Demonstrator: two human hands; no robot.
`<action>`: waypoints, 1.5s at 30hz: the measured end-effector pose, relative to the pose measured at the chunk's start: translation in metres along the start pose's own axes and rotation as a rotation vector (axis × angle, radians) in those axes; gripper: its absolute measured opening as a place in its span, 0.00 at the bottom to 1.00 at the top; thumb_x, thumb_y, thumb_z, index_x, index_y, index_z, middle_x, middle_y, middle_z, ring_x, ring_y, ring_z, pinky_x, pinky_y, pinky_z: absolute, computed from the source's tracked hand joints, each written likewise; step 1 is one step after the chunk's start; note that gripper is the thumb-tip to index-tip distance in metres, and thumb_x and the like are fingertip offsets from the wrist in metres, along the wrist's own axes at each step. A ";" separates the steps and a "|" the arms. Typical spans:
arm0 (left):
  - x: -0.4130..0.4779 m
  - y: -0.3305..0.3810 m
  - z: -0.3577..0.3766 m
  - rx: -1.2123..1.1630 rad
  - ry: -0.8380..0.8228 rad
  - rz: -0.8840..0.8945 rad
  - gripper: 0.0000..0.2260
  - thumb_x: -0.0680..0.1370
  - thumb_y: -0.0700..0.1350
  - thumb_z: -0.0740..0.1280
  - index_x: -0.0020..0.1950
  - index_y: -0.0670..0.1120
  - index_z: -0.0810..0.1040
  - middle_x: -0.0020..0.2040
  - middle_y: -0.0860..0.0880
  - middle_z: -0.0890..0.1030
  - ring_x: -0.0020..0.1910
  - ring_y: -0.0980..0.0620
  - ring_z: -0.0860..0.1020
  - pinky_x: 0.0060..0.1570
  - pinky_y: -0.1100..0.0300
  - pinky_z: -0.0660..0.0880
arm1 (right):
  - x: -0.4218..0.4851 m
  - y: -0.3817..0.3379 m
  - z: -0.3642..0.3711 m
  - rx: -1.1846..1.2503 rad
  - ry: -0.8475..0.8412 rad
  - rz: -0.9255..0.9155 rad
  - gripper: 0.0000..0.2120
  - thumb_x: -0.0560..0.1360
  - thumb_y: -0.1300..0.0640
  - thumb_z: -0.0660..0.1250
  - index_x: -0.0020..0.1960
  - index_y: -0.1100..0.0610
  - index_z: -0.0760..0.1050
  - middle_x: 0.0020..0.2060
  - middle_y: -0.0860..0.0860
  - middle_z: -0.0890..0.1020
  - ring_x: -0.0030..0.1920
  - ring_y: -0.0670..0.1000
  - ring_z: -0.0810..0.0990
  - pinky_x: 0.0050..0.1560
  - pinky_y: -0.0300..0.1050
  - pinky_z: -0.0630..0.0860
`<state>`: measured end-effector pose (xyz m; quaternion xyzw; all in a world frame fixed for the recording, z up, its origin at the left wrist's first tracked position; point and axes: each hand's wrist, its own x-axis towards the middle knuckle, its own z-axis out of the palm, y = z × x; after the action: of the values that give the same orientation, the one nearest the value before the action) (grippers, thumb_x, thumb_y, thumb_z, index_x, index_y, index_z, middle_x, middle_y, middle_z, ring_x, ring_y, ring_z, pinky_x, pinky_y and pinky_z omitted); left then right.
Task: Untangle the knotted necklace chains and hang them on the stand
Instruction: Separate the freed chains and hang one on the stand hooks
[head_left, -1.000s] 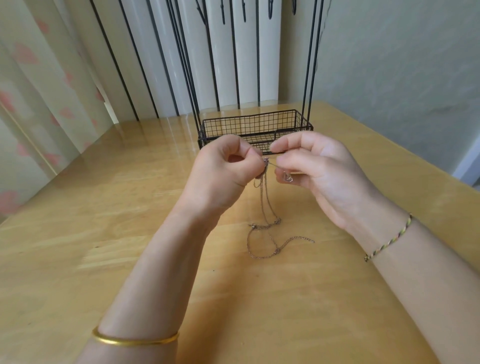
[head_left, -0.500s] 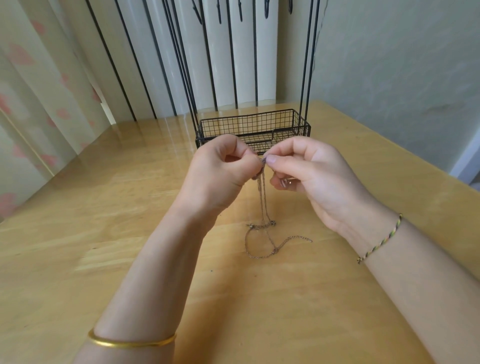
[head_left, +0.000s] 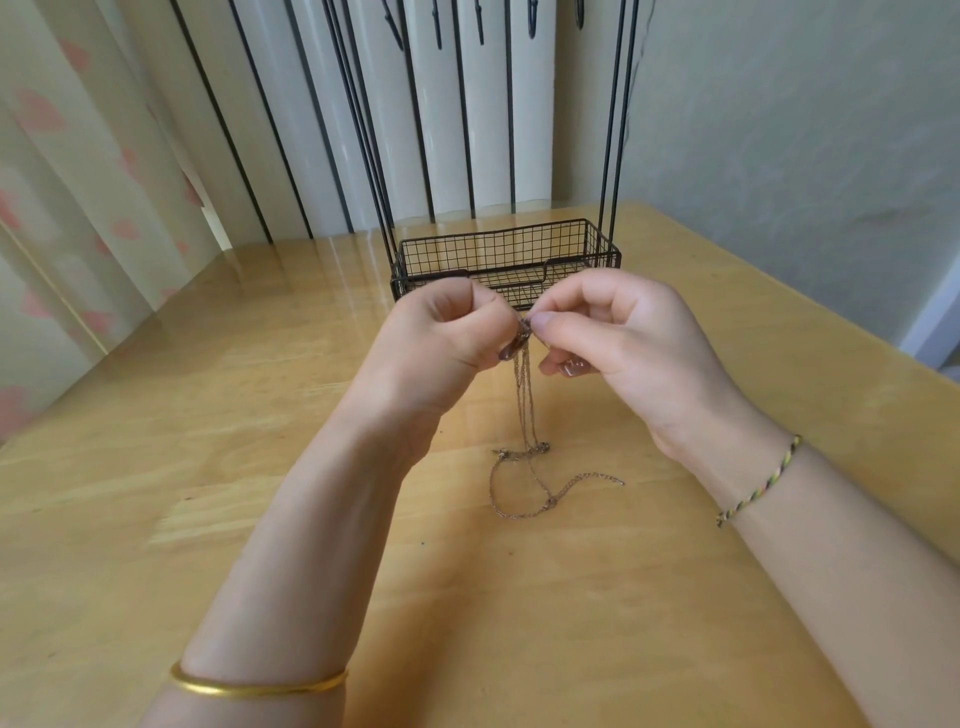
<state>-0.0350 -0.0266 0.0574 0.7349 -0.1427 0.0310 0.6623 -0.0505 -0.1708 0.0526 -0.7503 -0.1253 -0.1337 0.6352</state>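
Pinched the knot (head_left: 524, 332) of the necklace chains (head_left: 524, 395) between left hand (head_left: 441, 340) and right hand (head_left: 628, 343), both clenched on it with thumb and forefinger, with the other fingers curled in. Held the knot up off the surface (head_left: 208, 467), right between the two hands and touching both. Left the rest of the necklace chains hanging straight down from the pinch, long axis near vertical, then trailing onto the surface below, looped there with one loose end pointing right. Could not tell how many strands made up the tangle, too fine. Judged as mid-untangling, nothing hung yet.

Saw the stand (head_left: 493, 252) just behind the hands, with a wire basket base on the surface, thin black uprights running up out of view, and hooks (head_left: 439, 31) at the very top edge. Placed the stand straight ahead of and above the pinch, so hanging would likely mean lifting forward and up; neither hand clearly nearer. Expected the thin links to snag or re-knot if pulled hard.

Noted a gold bangle (head_left: 260, 686) on the left wrist and a braided bracelet (head_left: 758, 480) on the right. Noted a pale glossy wood surface, a curtain (head_left: 57, 197) with pink marks at left, white pleated panels behind the stand, and a plain grey-green wall (head_left: 805, 130) at right.
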 end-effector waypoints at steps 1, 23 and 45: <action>0.000 0.000 0.000 0.005 -0.004 0.001 0.01 0.65 0.40 0.65 0.33 0.45 0.75 0.29 0.52 0.74 0.36 0.51 0.71 0.45 0.56 0.69 | 0.000 0.000 0.000 -0.014 0.002 -0.017 0.06 0.72 0.65 0.68 0.37 0.56 0.78 0.31 0.52 0.79 0.32 0.48 0.78 0.33 0.38 0.74; -0.001 -0.002 0.001 0.121 0.044 0.003 0.04 0.64 0.43 0.66 0.35 0.43 0.76 0.34 0.46 0.75 0.38 0.49 0.70 0.42 0.53 0.68 | 0.001 0.007 0.006 -0.445 0.129 -0.307 0.03 0.65 0.58 0.63 0.35 0.55 0.75 0.34 0.46 0.77 0.38 0.46 0.75 0.39 0.44 0.74; -0.001 -0.001 0.000 0.056 0.043 0.045 0.02 0.65 0.42 0.65 0.36 0.44 0.75 0.29 0.51 0.75 0.37 0.49 0.70 0.43 0.53 0.68 | -0.002 0.002 0.005 -0.001 -0.029 0.071 0.08 0.74 0.61 0.64 0.37 0.55 0.78 0.32 0.49 0.78 0.36 0.45 0.77 0.39 0.43 0.74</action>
<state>-0.0356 -0.0268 0.0564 0.7489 -0.1442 0.0657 0.6435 -0.0510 -0.1660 0.0492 -0.7563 -0.1077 -0.1004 0.6374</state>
